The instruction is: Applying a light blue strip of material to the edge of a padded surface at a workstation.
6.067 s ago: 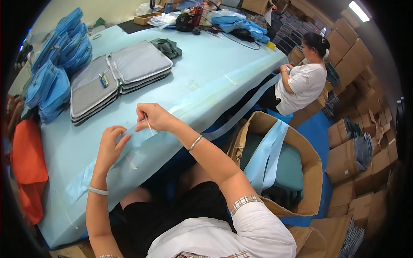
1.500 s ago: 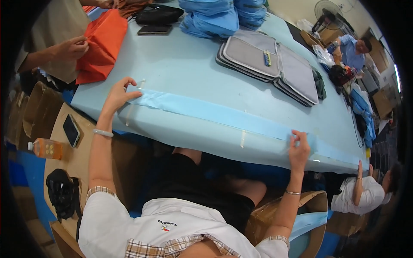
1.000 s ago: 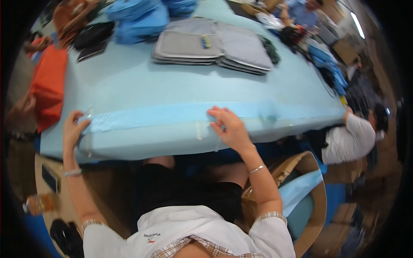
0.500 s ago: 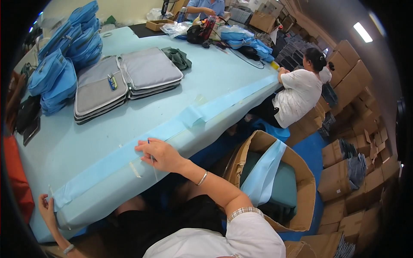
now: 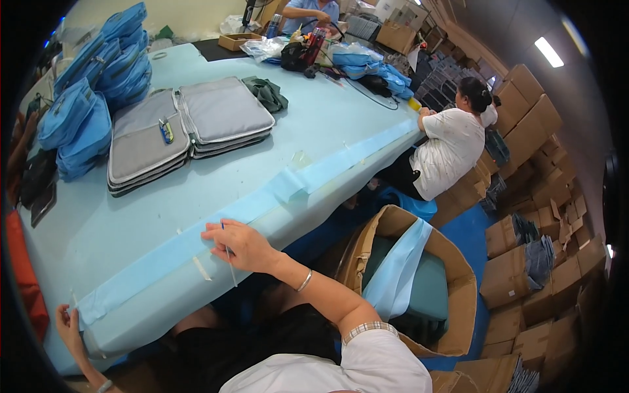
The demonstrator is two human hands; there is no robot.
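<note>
Right hand (image 5: 239, 245) lies palm-down with fingers spread on the light blue strip (image 5: 262, 203) running along the near edge of the counter (image 5: 216, 177), a thin white stick (image 5: 229, 262) under its fingers. Left hand (image 5: 65, 319), at eight o'clock, pinches the strip's end. This looks like smoothing the strip flat; next it probably calls for pressing further along toward two o'clock. Two stacks of grey cases (image 5: 190, 131) sit at eleven o'clock, one open cardboard box (image 5: 406, 281) at three, and one seated person (image 5: 452, 147) at one.
</note>
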